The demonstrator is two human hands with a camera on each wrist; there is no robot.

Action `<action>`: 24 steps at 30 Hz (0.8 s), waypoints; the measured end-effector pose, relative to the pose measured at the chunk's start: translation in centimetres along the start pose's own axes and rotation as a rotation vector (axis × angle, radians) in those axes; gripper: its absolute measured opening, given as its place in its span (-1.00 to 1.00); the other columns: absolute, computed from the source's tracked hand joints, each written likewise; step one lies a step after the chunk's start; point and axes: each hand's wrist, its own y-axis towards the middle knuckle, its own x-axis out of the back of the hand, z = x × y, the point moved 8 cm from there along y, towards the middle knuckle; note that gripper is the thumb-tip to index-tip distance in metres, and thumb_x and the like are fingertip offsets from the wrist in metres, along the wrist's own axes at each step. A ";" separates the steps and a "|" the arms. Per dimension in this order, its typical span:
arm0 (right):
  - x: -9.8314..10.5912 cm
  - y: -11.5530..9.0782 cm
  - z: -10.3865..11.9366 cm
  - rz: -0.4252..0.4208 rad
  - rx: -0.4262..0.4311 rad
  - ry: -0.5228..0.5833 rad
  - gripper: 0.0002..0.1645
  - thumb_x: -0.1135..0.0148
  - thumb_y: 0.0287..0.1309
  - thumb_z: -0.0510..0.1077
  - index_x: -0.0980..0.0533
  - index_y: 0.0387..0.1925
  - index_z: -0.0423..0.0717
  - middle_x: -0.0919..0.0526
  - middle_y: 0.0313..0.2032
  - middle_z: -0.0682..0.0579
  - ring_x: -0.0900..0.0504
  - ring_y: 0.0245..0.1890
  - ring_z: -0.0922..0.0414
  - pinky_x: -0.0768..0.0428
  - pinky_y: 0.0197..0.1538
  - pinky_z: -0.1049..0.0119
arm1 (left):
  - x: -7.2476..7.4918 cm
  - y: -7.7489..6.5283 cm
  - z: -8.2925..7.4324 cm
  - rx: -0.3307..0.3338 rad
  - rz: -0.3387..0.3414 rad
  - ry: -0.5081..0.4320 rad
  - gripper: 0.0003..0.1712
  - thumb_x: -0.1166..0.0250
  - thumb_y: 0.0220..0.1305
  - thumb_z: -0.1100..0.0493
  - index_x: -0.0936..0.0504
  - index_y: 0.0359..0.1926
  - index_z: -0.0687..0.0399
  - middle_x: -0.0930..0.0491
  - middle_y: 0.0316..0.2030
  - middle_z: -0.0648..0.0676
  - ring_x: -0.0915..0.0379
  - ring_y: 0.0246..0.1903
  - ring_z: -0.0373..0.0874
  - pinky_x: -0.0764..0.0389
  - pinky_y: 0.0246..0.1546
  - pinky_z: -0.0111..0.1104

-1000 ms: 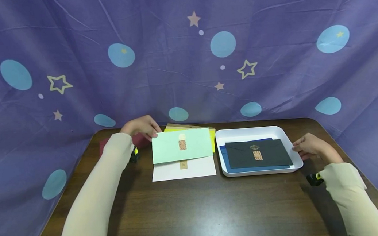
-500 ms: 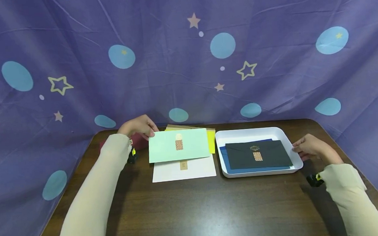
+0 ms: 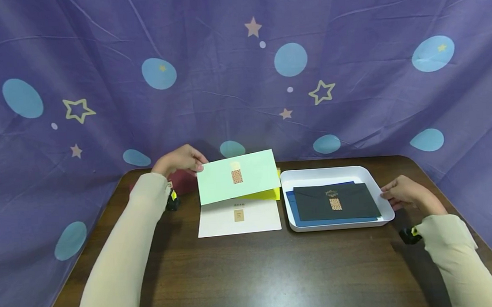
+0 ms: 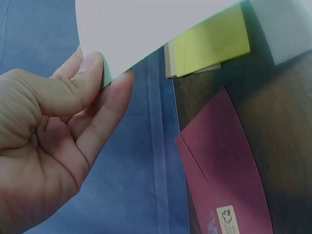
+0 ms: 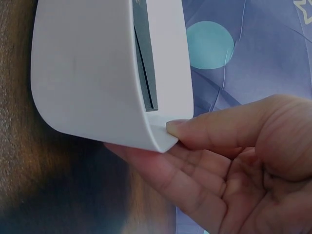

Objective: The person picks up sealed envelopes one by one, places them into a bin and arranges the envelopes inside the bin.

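Note:
My left hand [image 3: 183, 160] pinches the left corner of a mint green envelope [image 3: 253, 172] between thumb and fingers. The envelope is tilted, its right end raised, above a white envelope [image 3: 221, 224] and a yellow envelope [image 3: 274, 194] on the table. In the left wrist view the thumb [image 4: 90, 73] presses on the envelope's corner. My right hand [image 3: 405, 192] grips the right wall of a white tray [image 3: 288, 176], thumb inside and fingers underneath in the right wrist view. A black envelope [image 3: 318, 208] lies in the tray, on top of blue envelopes [image 3: 291, 202].
A dark red envelope [image 4: 226, 165] lies at the back left of the brown table [image 3: 254, 276], partly behind the left hand in the head view. A purple patterned cloth [image 3: 223, 69] hangs behind the table's far edge.
My left hand has shifted slightly; the mint green envelope has swung up at its right end, showing more of the white envelope. The right hand and tray have stayed in place.

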 end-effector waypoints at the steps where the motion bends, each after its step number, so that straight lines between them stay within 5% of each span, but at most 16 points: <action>1: 0.0 0.0 0.0 0.000 -0.001 0.000 -0.49 -0.17 0.33 -0.38 -0.34 0.13 -0.79 -0.74 -0.35 -0.15 -0.72 -0.41 0.12 -0.79 -0.30 0.14 | 0.0 0.1 -0.1 -0.004 0.004 -0.012 -0.70 -0.26 0.33 0.45 -0.64 0.07 0.49 -0.69 -0.34 0.04 -0.55 -0.35 -0.24 -0.77 -0.08 -0.17; 9: 0.1 -0.1 0.0 0.006 0.012 0.002 -0.47 -0.17 0.33 -0.38 -0.33 0.14 -0.80 -0.74 -0.34 -0.16 -0.72 -0.39 0.10 -0.80 -0.30 0.13 | -1.0 0.6 -0.6 -0.029 0.027 -0.085 -0.65 -0.27 0.33 0.44 -0.61 0.11 0.50 -0.73 -0.27 0.07 -0.60 -0.33 -0.26 -0.78 -0.10 -0.19; 19: 0.1 0.2 -0.2 0.007 0.006 0.001 -0.47 -0.17 0.33 -0.37 -0.33 0.14 -0.79 -0.75 -0.35 -0.15 -0.72 -0.40 0.12 -0.79 -0.30 0.14 | -4.2 1.4 -2.6 -0.044 0.112 -0.119 -0.66 -0.23 0.37 0.42 -0.61 0.13 0.47 -0.71 -0.29 0.01 -0.59 -0.34 -0.25 -0.77 -0.03 -0.13; 24: 0.2 0.1 0.0 -0.001 0.003 -0.012 -0.49 -0.17 0.32 -0.37 -0.36 0.13 -0.77 -0.75 -0.33 -0.21 -0.71 -0.42 0.12 -0.79 -0.32 0.15 | -5.8 1.9 -3.7 -0.023 0.151 -0.124 -0.62 -0.23 0.38 0.43 -0.58 0.18 0.46 -0.65 -0.22 0.05 -0.58 -0.29 -0.22 -0.78 -0.10 -0.27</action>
